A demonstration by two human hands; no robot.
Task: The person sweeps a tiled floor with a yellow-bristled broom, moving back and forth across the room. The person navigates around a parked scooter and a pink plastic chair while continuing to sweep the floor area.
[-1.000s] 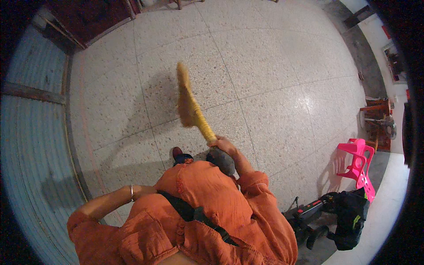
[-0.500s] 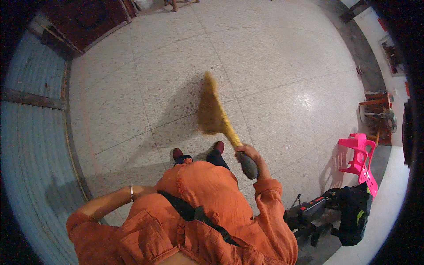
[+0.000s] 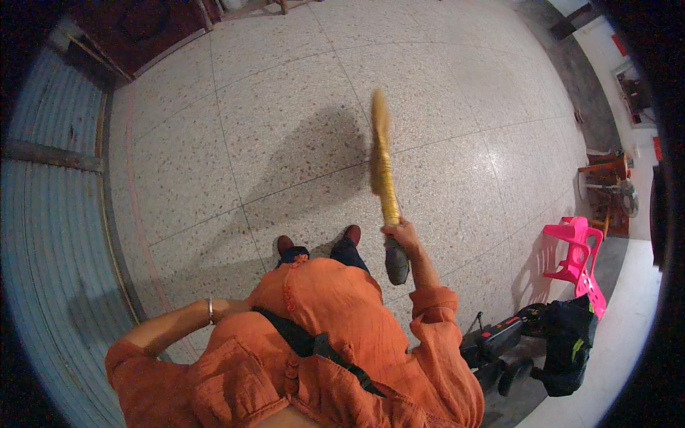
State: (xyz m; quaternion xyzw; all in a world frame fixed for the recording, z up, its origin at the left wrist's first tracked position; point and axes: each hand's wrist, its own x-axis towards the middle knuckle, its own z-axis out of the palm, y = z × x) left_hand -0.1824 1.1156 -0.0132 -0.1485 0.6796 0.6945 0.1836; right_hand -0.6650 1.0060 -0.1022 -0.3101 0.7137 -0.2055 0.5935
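Observation:
My right hand [image 3: 404, 235] is closed around the yellow-bound handle of a short hand broom [image 3: 387, 182]. The handle's dark grey butt sticks out below my fist, toward my body. Held out in front of me, the broom shows its head edge-on and slightly blurred, with a broad shadow on the floor to its left. My left arm is bent, with a silver bangle [image 3: 210, 312] at the wrist. The left hand [image 3: 230, 309] rests at my waist, its fingers hidden behind the orange shirt.
Speckled floor tiles [image 3: 300, 135] spread ahead of my dark red shoes [image 3: 351, 233]. Blue corrugated sheeting [image 3: 53, 228] lines the left side. On the right stand a pink plastic chair [image 3: 571, 250], a black bag [image 3: 567, 342] and a fan [image 3: 626, 198] beside wooden furniture.
My right hand has swung the broom to the right and turned it, so its head went from broadside to edge-on. The left arm stays as it was.

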